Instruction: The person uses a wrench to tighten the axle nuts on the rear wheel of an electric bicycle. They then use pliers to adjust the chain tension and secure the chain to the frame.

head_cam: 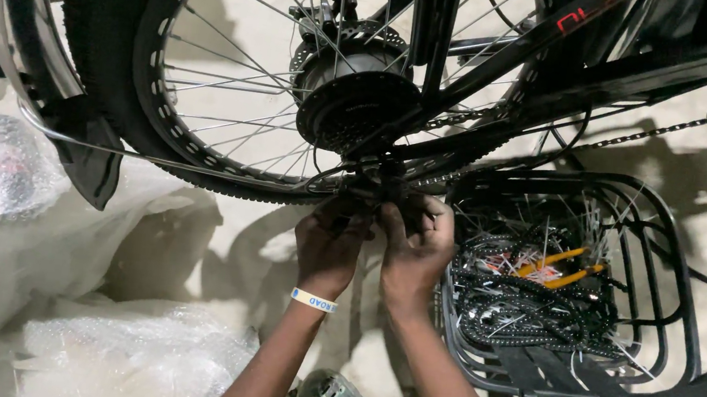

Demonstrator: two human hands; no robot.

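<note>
From the head view, the left hand [329, 244] and right hand [415, 248] pinch closed fingers on a small dark derailleur part [377, 183] beneath the black spoked rear bicycle wheel [208, 75], where oily metal could slip and nip fingertips against the chain [645, 134].

1. There is a single view, from a camera worn on the person's head.
2. It faces steeply down and forward, from close above the hands [375, 241].
3. The bicycle wheel [296, 77] fills the far side and the wire basket [680, 289] lies near right, over the pale floor [217, 227].
</note>
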